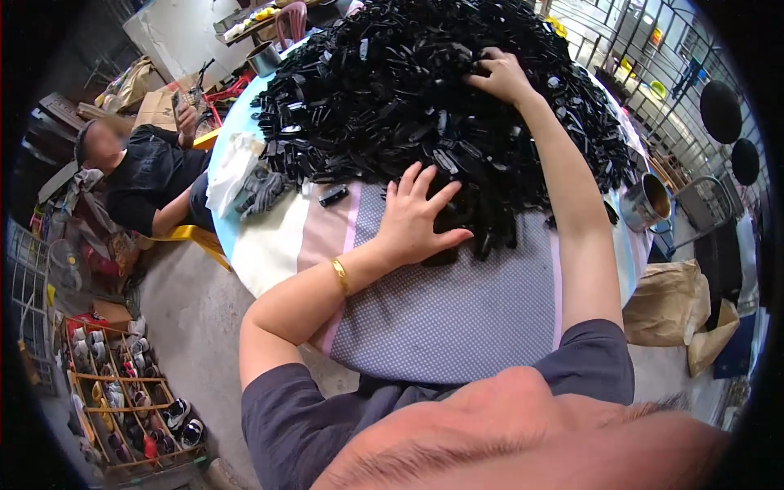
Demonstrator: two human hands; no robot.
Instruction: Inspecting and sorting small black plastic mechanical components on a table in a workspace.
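Observation:
A big heap of small, glossy black pieces (pixel 359 106), mostly long and narrow and plastic-looking, covers the far part of a round table. My left hand (pixel 420 214) rests at the heap's near edge with its fingers spread, the fingertips touching the closest pieces. A gold bracelet (pixel 340 276) circles that wrist. Farther back and to the right, my right hand (pixel 504 77) reaches onto the heap. Its thumb and fingers are apart, and no piece shows gripped between them. One black piece (pixel 333 195) lies separately on the striped tablecloth (pixel 441 318), left of my left hand.
Grey gloves (pixel 260 192) and white cloth (pixel 234 171) lie at the table's left. Metal cups stand far left (pixel 263 59) and right (pixel 646 202). A seated person (pixel 155 175) holds a phone at left. A shoe rack (pixel 122 392) and brown paper bag (pixel 670 302) flank the table.

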